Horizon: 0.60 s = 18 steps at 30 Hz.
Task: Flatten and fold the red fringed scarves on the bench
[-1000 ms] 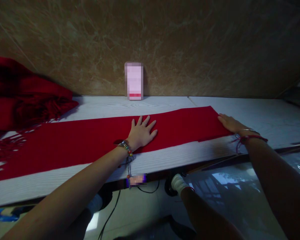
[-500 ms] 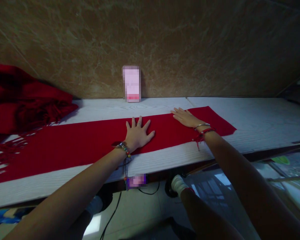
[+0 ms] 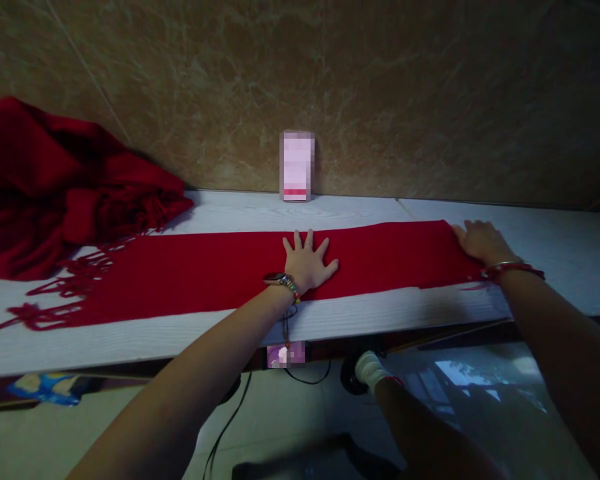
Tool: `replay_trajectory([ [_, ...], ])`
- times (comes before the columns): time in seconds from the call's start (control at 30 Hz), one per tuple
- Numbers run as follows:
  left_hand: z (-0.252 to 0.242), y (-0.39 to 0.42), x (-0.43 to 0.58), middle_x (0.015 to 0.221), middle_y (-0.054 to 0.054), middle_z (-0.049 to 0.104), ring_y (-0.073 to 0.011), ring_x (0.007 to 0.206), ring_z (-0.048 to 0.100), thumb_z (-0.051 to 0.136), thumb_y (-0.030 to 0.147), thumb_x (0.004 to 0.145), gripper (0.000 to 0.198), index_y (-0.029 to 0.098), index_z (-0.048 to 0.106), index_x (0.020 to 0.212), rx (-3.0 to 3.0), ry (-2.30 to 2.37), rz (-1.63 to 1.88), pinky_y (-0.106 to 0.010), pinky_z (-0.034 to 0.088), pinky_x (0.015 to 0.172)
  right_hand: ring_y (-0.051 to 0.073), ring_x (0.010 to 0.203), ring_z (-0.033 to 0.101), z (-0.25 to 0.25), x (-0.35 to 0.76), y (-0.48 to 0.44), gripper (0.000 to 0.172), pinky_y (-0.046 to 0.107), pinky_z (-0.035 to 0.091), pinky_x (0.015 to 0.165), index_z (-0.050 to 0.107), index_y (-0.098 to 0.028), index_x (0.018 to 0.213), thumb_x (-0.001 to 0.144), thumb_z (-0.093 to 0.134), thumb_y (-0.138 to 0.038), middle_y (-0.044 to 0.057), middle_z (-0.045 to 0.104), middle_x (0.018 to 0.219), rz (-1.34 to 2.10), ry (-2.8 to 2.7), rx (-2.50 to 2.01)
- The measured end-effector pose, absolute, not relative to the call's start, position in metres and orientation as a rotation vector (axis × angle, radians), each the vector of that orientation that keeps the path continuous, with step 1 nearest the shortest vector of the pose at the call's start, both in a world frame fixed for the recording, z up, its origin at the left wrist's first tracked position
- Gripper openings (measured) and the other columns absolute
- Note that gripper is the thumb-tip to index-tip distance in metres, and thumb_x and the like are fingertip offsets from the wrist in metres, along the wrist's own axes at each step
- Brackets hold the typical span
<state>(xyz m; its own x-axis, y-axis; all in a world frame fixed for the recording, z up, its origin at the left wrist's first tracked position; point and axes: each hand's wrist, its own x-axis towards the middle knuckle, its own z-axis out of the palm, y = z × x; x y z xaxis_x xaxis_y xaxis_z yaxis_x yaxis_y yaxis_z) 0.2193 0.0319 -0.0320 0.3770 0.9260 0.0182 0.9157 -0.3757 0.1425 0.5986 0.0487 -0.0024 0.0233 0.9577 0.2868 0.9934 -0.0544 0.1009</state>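
A red scarf point(image 3: 205, 273) lies flat and long across the white wood-grain table point(image 3: 350, 313), its fringe at the left end. My left hand point(image 3: 309, 263) is pressed on the scarf's middle, palm down with fingers spread. A watch and a beaded bracelet are on that wrist. At the scarf's right end, my right hand point(image 3: 483, 241) rests palm down by the edge, holding nothing that I can see. Its fingers are partly foreshortened. A bangle and a red cord circle the right wrist.
A heap of red fringed cloth point(image 3: 75, 193) lies on the left against the brown marbled wall point(image 3: 380, 100). A pink phone-like object point(image 3: 297, 167), blurred out, leans on the wall. Below the table edge are a black cable point(image 3: 225, 427) and a foot in a white sock point(image 3: 370, 370).
My right hand has slid right, from on top of the scarf to its right end. My left hand stays spread on the scarf's middle. The camera view has shifted somewhat.
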Motion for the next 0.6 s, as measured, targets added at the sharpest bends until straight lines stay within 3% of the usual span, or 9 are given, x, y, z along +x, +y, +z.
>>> replay_trajectory([
  [0.1,-0.031,0.031,0.220,0.154,-0.011,0.022,-0.0432,0.138,0.013,0.025,0.061,0.087,0.067,0.026,0.033,0.143,2.509,1.685,0.149,-0.064,0.016,0.106,0.038,0.121,0.048,0.002,0.557,0.049,0.068,0.052,0.036,0.100,0.058,0.002,0.111,0.092,0.015,-0.048,0.034,0.056,0.115,-0.411,-2.094,-2.169],
  [0.17,-0.030,0.030,0.219,0.153,-0.010,0.022,-0.0407,0.139,0.014,0.024,0.059,0.089,0.065,0.025,0.033,0.143,2.503,1.681,0.158,-0.062,0.017,0.107,0.031,0.126,0.044,0.001,0.516,0.044,0.063,0.044,0.031,0.108,0.057,-0.005,0.119,0.092,0.020,-0.048,0.024,0.054,0.128,-0.365,-2.174,-2.116],
  [0.27,-0.029,0.029,0.213,0.153,-0.008,0.023,-0.0337,0.140,0.016,0.023,0.053,0.091,0.060,0.025,0.032,0.143,2.487,1.679,0.165,-0.056,0.019,0.110,0.030,0.133,0.037,-0.007,0.447,0.027,0.059,0.049,0.028,0.111,0.051,-0.013,0.130,0.091,0.025,-0.050,0.014,0.050,0.138,-0.150,-2.312,-1.896],
  [0.43,-0.026,0.028,0.175,0.153,-0.008,0.023,-0.0271,0.141,0.019,0.020,0.045,0.094,0.055,0.022,0.032,0.143,2.434,1.761,0.133,-0.050,0.021,0.111,0.028,0.138,0.025,-0.030,0.363,-0.001,0.065,0.047,0.025,0.112,0.041,-0.013,0.139,0.090,0.027,-0.053,0.013,0.037,0.147,0.053,-2.415,-1.743],
  [0.6,-0.027,0.028,0.112,0.152,-0.009,0.027,-0.0252,0.140,0.023,0.019,0.041,0.094,0.055,0.019,0.034,0.142,2.377,1.940,0.117,-0.047,0.024,0.111,0.029,0.139,0.023,-0.044,0.341,-0.003,0.063,0.052,0.024,0.111,0.037,-0.013,0.141,0.091,0.025,-0.049,0.015,0.030,0.150,0.145,-2.459,-1.809],
])
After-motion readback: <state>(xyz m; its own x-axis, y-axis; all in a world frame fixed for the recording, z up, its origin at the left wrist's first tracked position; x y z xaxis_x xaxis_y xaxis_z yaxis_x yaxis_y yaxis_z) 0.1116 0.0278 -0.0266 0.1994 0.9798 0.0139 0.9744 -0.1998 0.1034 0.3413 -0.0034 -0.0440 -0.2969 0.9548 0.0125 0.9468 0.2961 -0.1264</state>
